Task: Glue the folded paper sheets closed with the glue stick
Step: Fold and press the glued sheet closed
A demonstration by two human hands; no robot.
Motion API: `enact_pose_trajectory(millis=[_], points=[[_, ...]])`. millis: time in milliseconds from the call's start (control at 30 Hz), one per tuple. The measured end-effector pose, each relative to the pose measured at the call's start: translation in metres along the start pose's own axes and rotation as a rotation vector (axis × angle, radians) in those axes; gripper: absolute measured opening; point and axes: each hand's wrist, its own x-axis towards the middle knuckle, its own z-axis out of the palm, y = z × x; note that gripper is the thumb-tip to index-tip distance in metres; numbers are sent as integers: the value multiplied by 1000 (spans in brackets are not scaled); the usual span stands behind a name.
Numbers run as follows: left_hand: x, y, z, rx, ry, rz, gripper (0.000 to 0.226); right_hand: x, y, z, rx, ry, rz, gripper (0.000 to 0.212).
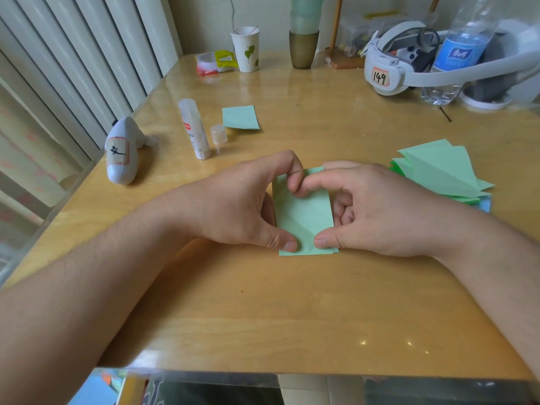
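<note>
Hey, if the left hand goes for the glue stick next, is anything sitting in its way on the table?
Nothing visible blocks it. The glue stick lies uncapped on bare table beyond the left hand, with only open wood between them. Its cap stands just right of it, off the direct line. That hand is busy, though, pinching the folded paper.

Wooden table (292, 302), glue stick (194, 129), cap (219, 135), folded paper sheets (304, 211), paper cup (246, 49), water bottle (455, 54)

Folded green sheet (304, 213) flat, frame centre. Second folded sheet (240, 117) upper centre-left. Fanned green stack (441, 171) right. Glue stick (194, 128) uncapped, lying upper left; cap (219, 136) beside it.
</note>
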Motion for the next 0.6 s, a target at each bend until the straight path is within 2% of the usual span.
enact_pose_trajectory(millis=[600], points=[[0, -2, 0, 1, -10, -6, 66, 1, 4, 0, -1, -24, -10, 66]])
